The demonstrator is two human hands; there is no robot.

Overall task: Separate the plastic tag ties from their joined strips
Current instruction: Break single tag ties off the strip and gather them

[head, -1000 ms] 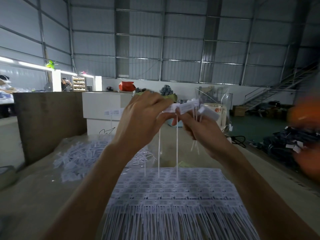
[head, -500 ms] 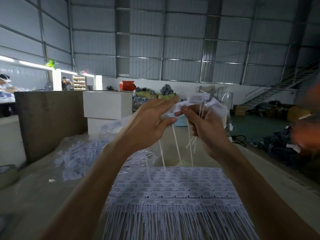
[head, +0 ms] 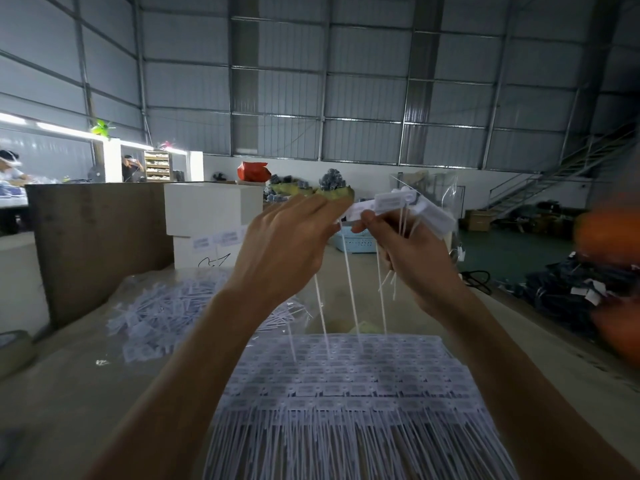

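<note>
- Both hands raised above the table point(head: 86, 393), working one strip of tag ties point(head: 398, 202) between them.
- Left hand point(head: 287, 244): back of hand to camera, fingers extended toward the strip's left end; fingertips meet it, but the grip itself is hidden behind the hand, so I can't tell if it pinches.
- Right hand point(head: 412, 251): fingers curled, clamped on the strip, thumb and forefinger pinching near the label heads; several thin tails pass through the fist.
- Strip sits roughly level, tilted down at its right end; long white tails point(head: 349, 282) hang from it toward the table.
- Directly below: big stack of joined strips point(head: 346, 382), label rows at the far side, tails fanning toward the camera.
- Left of that stack: loose pile of separated ties point(head: 156, 317) on clear plastic sheet.
- Far left edge of table: tape roll point(head: 14, 348).
- Behind the table: brown carton point(head: 100, 244), white boxes point(head: 211, 216).
</note>
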